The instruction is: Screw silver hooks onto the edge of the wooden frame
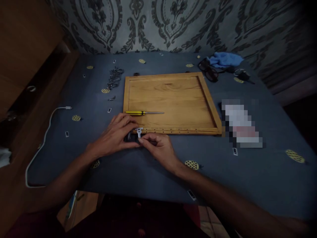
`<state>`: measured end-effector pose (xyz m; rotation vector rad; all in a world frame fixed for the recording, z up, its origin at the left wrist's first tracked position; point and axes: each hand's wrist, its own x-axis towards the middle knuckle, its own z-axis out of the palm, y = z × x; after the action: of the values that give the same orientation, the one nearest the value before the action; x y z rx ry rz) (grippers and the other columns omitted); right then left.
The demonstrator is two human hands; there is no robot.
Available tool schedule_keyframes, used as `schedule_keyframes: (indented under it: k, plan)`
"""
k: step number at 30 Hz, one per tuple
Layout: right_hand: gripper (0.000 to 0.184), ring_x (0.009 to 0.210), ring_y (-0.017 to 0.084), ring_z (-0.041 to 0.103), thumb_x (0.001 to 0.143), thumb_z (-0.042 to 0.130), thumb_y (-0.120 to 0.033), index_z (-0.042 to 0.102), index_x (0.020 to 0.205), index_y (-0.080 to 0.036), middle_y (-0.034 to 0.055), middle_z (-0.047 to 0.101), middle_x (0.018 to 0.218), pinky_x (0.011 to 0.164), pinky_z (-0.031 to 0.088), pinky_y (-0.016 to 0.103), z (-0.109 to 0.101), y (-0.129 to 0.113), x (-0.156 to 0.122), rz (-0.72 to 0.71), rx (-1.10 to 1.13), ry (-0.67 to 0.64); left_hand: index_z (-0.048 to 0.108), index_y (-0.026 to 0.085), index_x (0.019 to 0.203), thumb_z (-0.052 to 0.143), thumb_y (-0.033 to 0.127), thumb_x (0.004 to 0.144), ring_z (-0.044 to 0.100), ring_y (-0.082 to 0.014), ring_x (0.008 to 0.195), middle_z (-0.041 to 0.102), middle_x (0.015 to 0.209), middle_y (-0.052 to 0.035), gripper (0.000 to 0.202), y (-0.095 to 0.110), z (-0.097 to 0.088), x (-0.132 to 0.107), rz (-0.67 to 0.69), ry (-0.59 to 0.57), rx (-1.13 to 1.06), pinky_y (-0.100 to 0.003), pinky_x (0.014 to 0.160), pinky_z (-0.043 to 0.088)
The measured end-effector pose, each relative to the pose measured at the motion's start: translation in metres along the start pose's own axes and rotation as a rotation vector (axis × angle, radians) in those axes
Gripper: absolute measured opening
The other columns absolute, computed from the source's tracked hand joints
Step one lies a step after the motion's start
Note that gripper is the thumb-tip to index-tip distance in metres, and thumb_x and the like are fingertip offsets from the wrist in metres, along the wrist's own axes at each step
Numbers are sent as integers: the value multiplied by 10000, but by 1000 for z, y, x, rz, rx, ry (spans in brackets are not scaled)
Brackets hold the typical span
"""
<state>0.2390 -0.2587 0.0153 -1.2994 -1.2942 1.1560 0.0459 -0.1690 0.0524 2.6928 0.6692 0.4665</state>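
Note:
Just off the near edge of a shallow wooden tray, both hands meet at a small silver T-shaped metal bracket with holes in it. My right hand pinches its narrow lower end between thumb and index finger. From the left, my left hand curls around the bracket, index fingertip at its top edge and thumb below. Something dark between the left thumb and index finger is too dim to make out. A screwdriver with a yellow-and-black handle lies in the tray, its shaft pointing right. Several small holes line the tray's near edge.
Left of the tray lie a heap of small metal parts and a separate small piece. A white cable runs down the left side. Sunglasses, a blue cloth, keys and a blurred-out item lie right.

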Motion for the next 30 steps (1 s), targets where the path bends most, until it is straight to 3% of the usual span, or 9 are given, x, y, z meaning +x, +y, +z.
schedule_keyframes:
  k: [12, 18, 24, 30]
  plan:
    - [247, 663, 138, 668, 941, 625, -347, 743, 781, -201, 3, 747, 718, 642, 495, 258, -1, 3, 0, -21, -77, -26, 649, 172, 1205, 591, 611, 968, 533, -285, 1175, 651, 1252, -126, 502, -3, 4, 1, -3, -9, -12, -473, 1010, 461]
    - [243, 667, 138, 682, 969, 609, -309, 744, 804, -192, -2, 755, 735, 640, 503, 244, -2, 1, -1, -85, -168, -27, 664, 175, 1219, 655, 557, 954, 540, -287, 1166, 659, 1230, -119, 465, -3, 5, 0, -6, 7, 8, -463, 1009, 461]
    - [262, 613, 123, 663, 1008, 577, -288, 752, 839, -190, -4, 747, 712, 590, 467, 227, -7, -3, -5, -225, -342, 16, 661, 171, 1221, 660, 497, 969, 538, -289, 1160, 654, 1232, -119, 413, -2, 5, 1, 0, 6, 4, -472, 1004, 466]
    - [272, 750, 173, 717, 1035, 537, -283, 759, 922, -175, 75, 781, 860, 713, 533, 285, -20, -6, -3, -444, -594, 59, 666, 192, 1240, 691, 479, 952, 536, -286, 1169, 654, 1235, -114, 407, -2, 6, 0, -13, 16, -20, -457, 1004, 475]
